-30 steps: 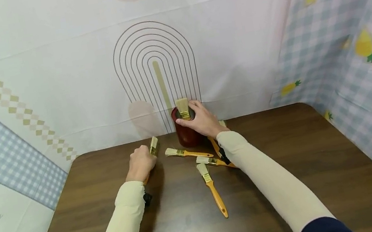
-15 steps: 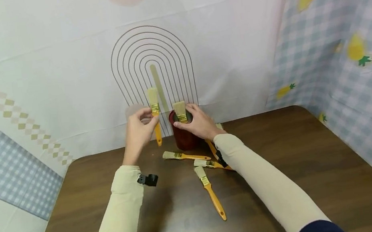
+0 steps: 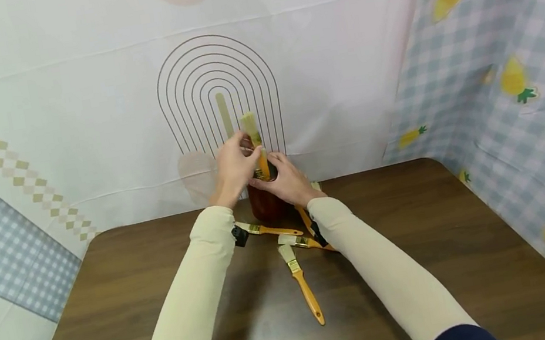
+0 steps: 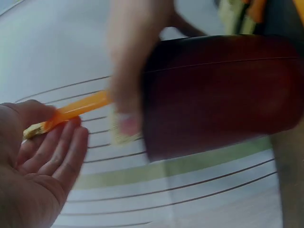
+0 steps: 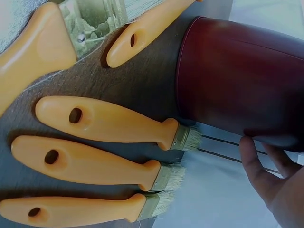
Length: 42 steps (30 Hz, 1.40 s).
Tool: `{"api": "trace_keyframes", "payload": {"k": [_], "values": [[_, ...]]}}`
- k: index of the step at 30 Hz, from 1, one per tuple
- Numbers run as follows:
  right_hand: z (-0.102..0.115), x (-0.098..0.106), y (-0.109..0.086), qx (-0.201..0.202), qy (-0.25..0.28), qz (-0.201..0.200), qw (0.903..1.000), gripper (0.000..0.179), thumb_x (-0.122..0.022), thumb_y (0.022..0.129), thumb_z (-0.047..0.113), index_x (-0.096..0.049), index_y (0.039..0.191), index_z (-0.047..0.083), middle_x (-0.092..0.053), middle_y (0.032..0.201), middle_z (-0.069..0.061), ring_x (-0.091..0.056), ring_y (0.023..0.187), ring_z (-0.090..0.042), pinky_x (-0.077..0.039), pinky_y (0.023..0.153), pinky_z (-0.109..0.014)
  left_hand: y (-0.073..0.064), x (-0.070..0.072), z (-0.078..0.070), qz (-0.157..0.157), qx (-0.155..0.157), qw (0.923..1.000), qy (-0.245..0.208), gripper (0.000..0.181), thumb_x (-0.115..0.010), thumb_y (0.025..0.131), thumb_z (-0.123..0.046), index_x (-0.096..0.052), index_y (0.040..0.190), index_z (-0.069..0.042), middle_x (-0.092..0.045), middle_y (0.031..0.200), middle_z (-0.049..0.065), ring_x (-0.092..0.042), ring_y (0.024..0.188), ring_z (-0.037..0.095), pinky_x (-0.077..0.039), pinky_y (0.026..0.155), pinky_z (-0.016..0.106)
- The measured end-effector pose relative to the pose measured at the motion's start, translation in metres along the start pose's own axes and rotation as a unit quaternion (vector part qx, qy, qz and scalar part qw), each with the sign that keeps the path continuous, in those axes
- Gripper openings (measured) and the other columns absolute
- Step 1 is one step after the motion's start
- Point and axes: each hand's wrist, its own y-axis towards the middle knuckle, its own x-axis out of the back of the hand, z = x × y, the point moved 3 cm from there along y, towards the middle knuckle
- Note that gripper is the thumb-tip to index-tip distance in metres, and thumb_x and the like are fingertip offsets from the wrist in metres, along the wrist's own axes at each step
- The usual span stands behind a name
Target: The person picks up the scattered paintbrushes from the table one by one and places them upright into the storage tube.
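Nearest, loose brushes (image 3: pixel 308 295) on the surface (image 3: pixel 406 268). Beyond them, left hand (image 3: pixel 233 167) pinches a held brush (image 3: pixel 255 137), bristles up, having swung in from the left in the last half second; handle now at the mouth of the cup (image 3: pixel 268 203), apparently lined up with it, whether inside can't be told. Right hand (image 3: pixel 291 182) grips the rim as before, probably steadying.

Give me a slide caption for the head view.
Left hand holds a paintbrush, bristles up, near a dark red cup held by the right hand.
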Motion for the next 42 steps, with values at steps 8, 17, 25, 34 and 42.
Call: {"api": "trace_keyframes", "payload": {"k": [8,17,25,34,42], "values": [[0.006,-0.005,0.002,-0.004,-0.006,0.004,1.0,0.085,-0.068,0.095,0.062,-0.041,0.163,0.018,-0.031,0.169,-0.001,-0.044,0.148,-0.032,-0.042,0.114,-0.059,-0.015,-0.022,0.021,0.054,-0.019,0.9974,0.044,0.023,-0.061,0.109,-0.021,-0.073,0.115,-0.003,-0.076,0.107,0.014,-0.072,0.095,0.03,-0.057,0.081,0.045],[0.006,-0.001,0.005,0.002,0.014,0.012,0.9998,0.062,-0.063,0.1,0.046,-0.053,0.154,0.016,-0.027,0.171,-0.003,-0.042,0.149,-0.032,-0.043,0.115,-0.054,-0.022,-0.024,0.022,0.094,-0.038,0.9929,0.061,0.013,-0.069,0.104,-0.017,-0.076,0.106,-0.007,-0.077,0.1,0.009,-0.073,0.091,0.024,-0.058,0.081,0.041],[0.005,0.0,0.005,0.008,0.004,0.021,0.9997,0.067,-0.06,0.099,0.051,-0.052,0.156,0.017,-0.026,0.172,-0.002,-0.044,0.147,-0.035,-0.042,0.113,-0.062,-0.031,-0.012,0.007,0.108,-0.033,0.9915,0.064,0.033,-0.067,0.106,-0.028,-0.073,0.128,-0.004,-0.077,0.114,0.011,-0.074,0.102,0.024,-0.06,0.089,0.04],[0.008,-0.001,0.006,0.013,0.024,-0.002,0.9996,0.088,-0.073,0.093,0.061,-0.044,0.16,0.012,-0.033,0.167,-0.003,-0.044,0.148,-0.029,-0.042,0.116,-0.054,-0.07,0.018,0.008,0.05,-0.061,0.9954,0.054,0.02,-0.069,0.104,-0.025,-0.076,0.111,-0.007,-0.075,0.097,0.004,-0.07,0.085,0.019,-0.058,0.078,0.04],[0.007,-0.005,0.004,-0.006,0.028,-0.001,0.9996,0.106,-0.07,0.086,0.076,-0.035,0.165,0.014,-0.031,0.169,-0.001,-0.042,0.148,-0.03,-0.04,0.115,-0.057,-0.105,-0.033,0.066,0.173,-0.025,0.9669,0.185,0.011,-0.07,0.1,-0.01,-0.079,0.107,-0.01,-0.076,0.098,0.003,-0.073,0.085,0.021,-0.06,0.072,0.043]]}}
